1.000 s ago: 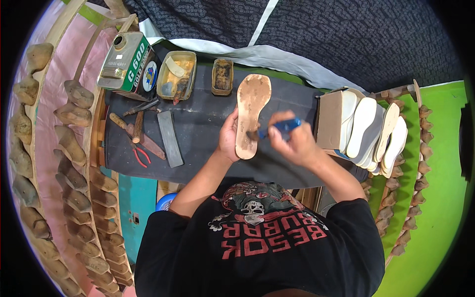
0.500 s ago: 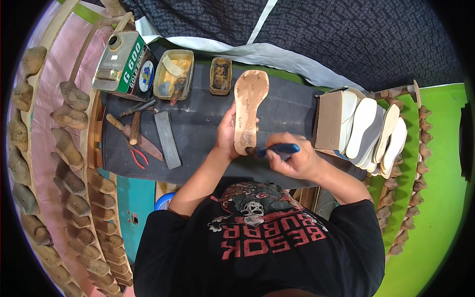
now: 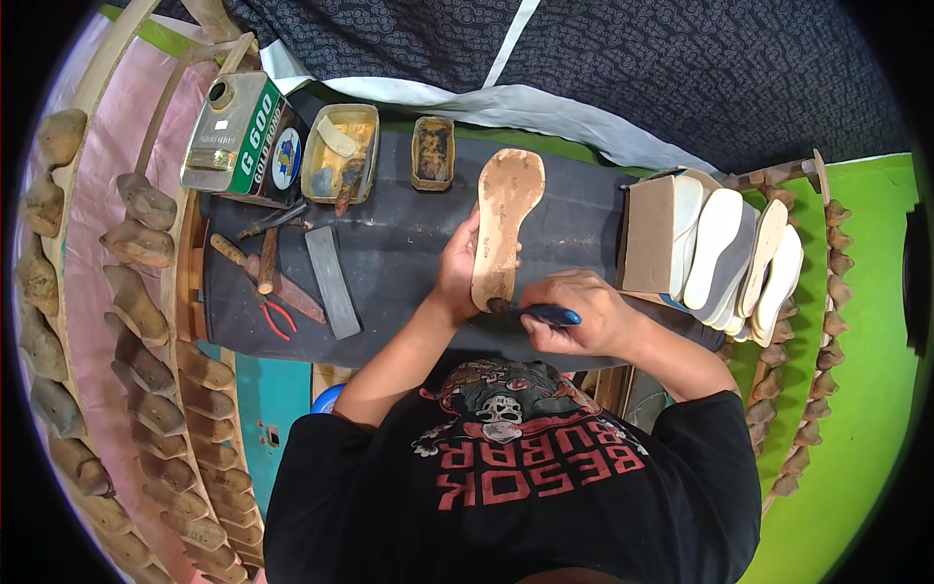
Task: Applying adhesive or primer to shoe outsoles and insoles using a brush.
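Upright over the table, a tan shoe insole (image 3: 508, 209) is gripped from its left edge by my left hand (image 3: 457, 265), with some fingertips showing past the right edge. Brownish patches mark the insole's wide end and its heel. My right hand (image 3: 574, 310) is wrapped round the blue handle of a brush (image 3: 551, 314). The brush's dark tip touches the insole's narrow heel end, nearest my body. Bristle detail is too small to make out.
On the dark table (image 3: 409, 292) at left lie pincers (image 3: 275, 313), a hammer (image 3: 267, 261) and a grey sharpening block (image 3: 333, 282). Behind stand a metal can (image 3: 233, 141) and two tubs (image 3: 365, 185) (image 3: 432, 154). A box (image 3: 647, 238) of insoles stands right; shoe lasts (image 3: 146, 346) line side racks.
The insole and my left hand have shifted slightly right and nearer my body. The brush tip stays at the heel end, its handle now lying flatter.
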Demonstrator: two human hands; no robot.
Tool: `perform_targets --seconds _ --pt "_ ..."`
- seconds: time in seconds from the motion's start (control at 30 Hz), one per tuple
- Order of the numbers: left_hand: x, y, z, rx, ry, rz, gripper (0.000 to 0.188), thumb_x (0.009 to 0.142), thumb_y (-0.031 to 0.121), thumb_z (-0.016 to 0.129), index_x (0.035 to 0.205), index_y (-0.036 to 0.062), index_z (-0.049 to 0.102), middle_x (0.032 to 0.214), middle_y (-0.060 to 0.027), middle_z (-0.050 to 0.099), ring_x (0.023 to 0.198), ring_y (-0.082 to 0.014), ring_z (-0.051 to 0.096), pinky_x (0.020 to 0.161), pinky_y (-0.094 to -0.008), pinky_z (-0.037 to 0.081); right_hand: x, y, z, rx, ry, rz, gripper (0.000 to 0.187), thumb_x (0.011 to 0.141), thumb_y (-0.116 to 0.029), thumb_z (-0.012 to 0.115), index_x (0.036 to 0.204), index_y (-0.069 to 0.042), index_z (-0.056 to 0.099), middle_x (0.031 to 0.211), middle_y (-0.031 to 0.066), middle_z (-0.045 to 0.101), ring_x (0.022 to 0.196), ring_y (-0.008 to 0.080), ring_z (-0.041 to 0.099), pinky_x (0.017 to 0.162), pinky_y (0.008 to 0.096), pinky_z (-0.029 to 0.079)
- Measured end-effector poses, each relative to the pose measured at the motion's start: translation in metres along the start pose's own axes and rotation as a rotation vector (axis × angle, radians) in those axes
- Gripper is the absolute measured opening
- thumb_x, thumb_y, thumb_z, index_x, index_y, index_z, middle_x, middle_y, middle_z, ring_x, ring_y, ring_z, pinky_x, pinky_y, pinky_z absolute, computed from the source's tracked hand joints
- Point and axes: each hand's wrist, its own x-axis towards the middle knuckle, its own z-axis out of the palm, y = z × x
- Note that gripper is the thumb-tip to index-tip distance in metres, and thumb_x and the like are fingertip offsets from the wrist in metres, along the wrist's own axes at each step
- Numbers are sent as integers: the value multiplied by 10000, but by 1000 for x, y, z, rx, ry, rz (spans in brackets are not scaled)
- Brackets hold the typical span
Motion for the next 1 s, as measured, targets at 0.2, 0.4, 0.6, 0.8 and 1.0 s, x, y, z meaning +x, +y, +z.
perform_targets --seconds 0.2,0.4,0.6,0.8,1.0 --pt "-1 -5 1 -87 -174 -49 422 1064 411 369 1265 128 610 1078 -29 703 935 -195 665 791 -404 552 14 36 -14 -69 277 237 155 925 -60 659 1027 -3 558 811 104 663 622 239 668 571 345 530" --pt "-12 -8 25 -168 86 -119 447 1077 403 344 1345 116 558 1107 -69 673 930 -200 655 825 -423 549 0 29 -2 -91 150 90 241 827 -49 727 1031 -29 599 787 129 653 652 316 669 594 408 540" --pt "-5 -8 -16 -242 -309 -189 470 1074 393 368 1413 102 515 1249 -116 657 1075 -230 660 957 -412 535 2 19 8 -9 69 -70 263 803 -48 741 1020 -25 595 756 119 645 669 311 677 602 399 554" --pt "-8 -11 0 -196 -82 -127 486 1067 415 371 1387 87 533 1221 -127 661 1047 -240 664 932 -410 550 2 39 6 -106 238 47 224 846 -61 723 1026 -14 599 825 107 665 630 294 670 564 390 545" --pt "-13 -5 4 -94 -37 -125 452 1063 462 384 1268 125 606 944 -84 679 817 -215 660 745 -360 558 -6 13 18 32 84 -219 242 805 -40 740 998 -14 596 844 106 679 654 287 678 583 395 556"
